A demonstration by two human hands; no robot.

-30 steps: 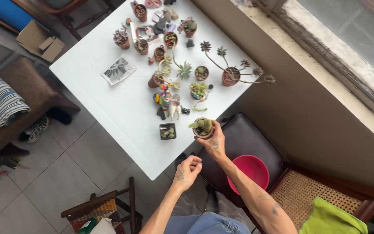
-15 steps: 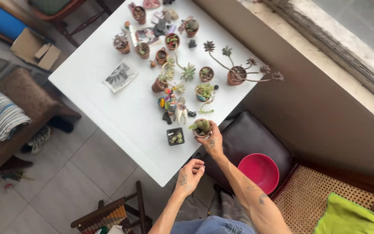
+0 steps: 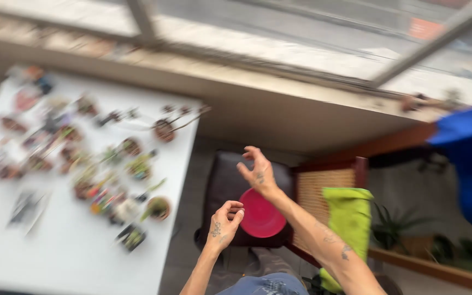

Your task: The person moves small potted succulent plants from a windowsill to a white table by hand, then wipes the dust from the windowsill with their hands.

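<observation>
Lifted off the small cactus pot (image 3: 158,207), the right hand (image 3: 258,172) is now raised above the pink bowl (image 3: 261,213), fingers spread apart and empty. Just left of the bowl, the left hand (image 3: 224,224) is held with fingers loosely curled, nothing gripped.

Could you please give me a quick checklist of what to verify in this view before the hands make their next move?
1. Right hand empty, fingers spread: ok.
2. Left hand empty: cannot tell, fingers curled.
3. Pink bowl sits flat on the dark seat, under the hands: ok.
4. Small potted cactus stands on the white table, clear of both hands: ok.
5. View sharp enough to judge the plants: not ok, blurred.
6. Green cloth apart from the bowl: ok.
</observation>
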